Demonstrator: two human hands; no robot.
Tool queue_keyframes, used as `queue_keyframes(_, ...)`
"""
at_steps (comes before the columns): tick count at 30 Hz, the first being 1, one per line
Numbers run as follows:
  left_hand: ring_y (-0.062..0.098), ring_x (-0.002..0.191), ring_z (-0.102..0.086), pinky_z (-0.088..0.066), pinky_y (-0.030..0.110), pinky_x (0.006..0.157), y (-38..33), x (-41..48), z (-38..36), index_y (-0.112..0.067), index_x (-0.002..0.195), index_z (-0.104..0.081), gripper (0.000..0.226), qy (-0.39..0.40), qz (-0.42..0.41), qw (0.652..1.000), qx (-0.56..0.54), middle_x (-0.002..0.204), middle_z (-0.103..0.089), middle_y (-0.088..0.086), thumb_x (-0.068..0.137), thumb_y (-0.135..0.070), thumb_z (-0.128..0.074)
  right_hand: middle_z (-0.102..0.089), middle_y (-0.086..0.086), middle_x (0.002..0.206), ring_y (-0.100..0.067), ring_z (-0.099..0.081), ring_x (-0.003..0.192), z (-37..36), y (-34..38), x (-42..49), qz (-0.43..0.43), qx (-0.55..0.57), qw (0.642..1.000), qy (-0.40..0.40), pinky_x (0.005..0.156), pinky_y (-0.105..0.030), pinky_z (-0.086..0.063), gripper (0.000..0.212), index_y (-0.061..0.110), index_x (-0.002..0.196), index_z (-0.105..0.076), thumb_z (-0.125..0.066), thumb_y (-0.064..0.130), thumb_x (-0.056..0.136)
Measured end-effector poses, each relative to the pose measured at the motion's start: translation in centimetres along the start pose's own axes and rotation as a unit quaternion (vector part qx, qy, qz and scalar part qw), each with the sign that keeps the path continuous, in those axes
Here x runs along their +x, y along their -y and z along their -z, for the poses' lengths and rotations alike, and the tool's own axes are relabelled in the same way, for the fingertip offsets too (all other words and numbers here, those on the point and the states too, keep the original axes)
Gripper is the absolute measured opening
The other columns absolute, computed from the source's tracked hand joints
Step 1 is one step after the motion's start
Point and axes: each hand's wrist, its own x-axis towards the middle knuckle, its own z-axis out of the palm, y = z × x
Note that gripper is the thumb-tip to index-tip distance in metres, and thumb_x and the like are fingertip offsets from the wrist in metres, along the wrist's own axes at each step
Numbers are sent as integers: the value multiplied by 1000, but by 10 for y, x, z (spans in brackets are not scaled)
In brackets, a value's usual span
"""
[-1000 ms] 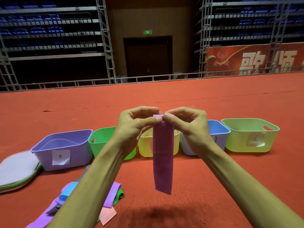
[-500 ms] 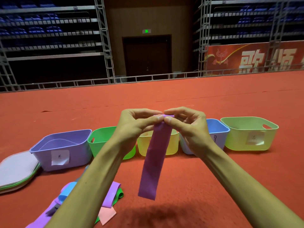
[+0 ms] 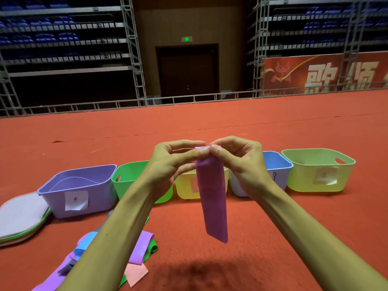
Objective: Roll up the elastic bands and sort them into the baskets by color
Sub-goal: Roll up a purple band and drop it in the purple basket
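A purple elastic band (image 3: 213,198) hangs straight down in the air in front of me. My left hand (image 3: 168,164) and my right hand (image 3: 241,162) pinch its top edge between thumbs and fingers, side by side. Behind them a row of baskets stands on the red carpet: purple basket (image 3: 84,190), green basket (image 3: 126,175), yellow basket (image 3: 184,190), blue basket (image 3: 277,166) and light green basket (image 3: 319,169). A pile of loose bands (image 3: 142,248) in purple, blue, green and pink lies at the lower left, partly hidden by my left forearm.
A stack of flat pale lids or pads (image 3: 19,217) lies left of the purple basket. Red carpet stretches beyond the baskets to a metal railing (image 3: 189,99) and scaffolding with seats.
The hanging band swung to the left and has come back to hang nearly straight, its lower end now slightly right. Both hands keep pinching its top edge in much the same place.
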Motion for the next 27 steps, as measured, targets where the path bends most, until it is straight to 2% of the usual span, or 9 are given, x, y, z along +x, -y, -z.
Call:
queue_keyframes(4, 18, 88, -73, -58, 24, 74, 0, -1, 1, 1, 100, -77, 32, 0, 6, 1000, 25, 100, -78, 16, 76, -21, -77, -78, -15, 89, -20, -74, 84, 1, 2, -2, 9, -7, 1000, 6, 76, -27, -56, 17, -2, 97, -74, -77, 5, 83)
queue_keyframes(10, 21, 89, -74, -58, 24, 75, 3, -1, -1, -3, 98, -79, 31, -17, -33, 999, 29, 100, -78, 18, 69, -13, -80, -77, -14, 93, -24, -71, 87, 1, 2, 0, -44, 18, 999, 25, 77, -35, -57, 22, 9, 102, -74, -80, 14, 81)
queue_keyframes(13, 26, 92, -75, -60, 29, 83, 5, 0, 1, -5, 98, -79, 37, -29, -42, 998, 30, 99, -78, 20, 62, -11, -83, -76, -15, 90, -22, -68, 84, 1, 2, 1, -71, -5, 997, 21, 75, -39, -54, 20, 7, 93, -76, -80, 24, 83)
queue_keyframes(15, 27, 92, -75, -60, 31, 87, 6, 0, 3, -5, 98, -79, 39, -33, -42, 998, 29, 98, -77, 22, 60, -10, -84, -76, -21, 91, -22, -68, 82, 0, 1, 1, -66, -31, 997, 8, 76, -42, -54, 28, 0, 93, -75, -83, 25, 83)
queue_keyframes(17, 24, 89, -75, -60, 28, 82, 7, 0, 2, -5, 99, -79, 39, -32, -39, 998, 27, 97, -78, 21, 60, -9, -84, -76, -18, 86, -19, -68, 78, -1, 1, 1, -58, -32, 998, 1, 75, -38, -54, 32, -3, 93, -74, -80, 24, 80)
queue_keyframes(19, 21, 88, -75, -58, 25, 77, 6, -1, 0, -4, 104, -77, 41, -24, -30, 999, 13, 99, -78, 20, 63, -7, -82, -76, -14, 84, -18, -68, 76, 0, 1, 1, -45, -27, 999, 2, 74, -35, -53, 30, -2, 92, -75, -80, 23, 78)
queue_keyframes(22, 22, 97, -74, -60, 28, 82, 5, -1, -1, -2, 112, -74, 45, 2, -1, 1000, -3, 109, -76, 19, 69, -14, -81, -77, -13, 86, -20, -71, 79, 2, 0, 0, -17, -14, 1000, 7, 77, -35, -55, 22, 0, 92, -75, -79, 17, 79)
queue_keyframes(25, 20, 90, -70, -58, 26, 77, 5, 0, -1, -3, 102, -77, 35, 1, 15, 1000, 10, 101, -76, 14, 75, -25, -78, -77, -21, 90, -26, -74, 83, 3, -1, -1, -10, 2, 1000, 7, 77, -33, -58, 25, -4, 98, -73, -79, 12, 79)
queue_keyframes(27, 19, 87, -71, -57, 24, 74, 5, 0, 0, -3, 99, -78, 32, -6, 12, 1000, 22, 100, -77, 15, 75, -24, -78, -77, -23, 92, -28, -74, 85, 3, -2, -2, -12, 8, 1000, 10, 77, -35, -59, 25, -3, 100, -73, -79, 11, 79)
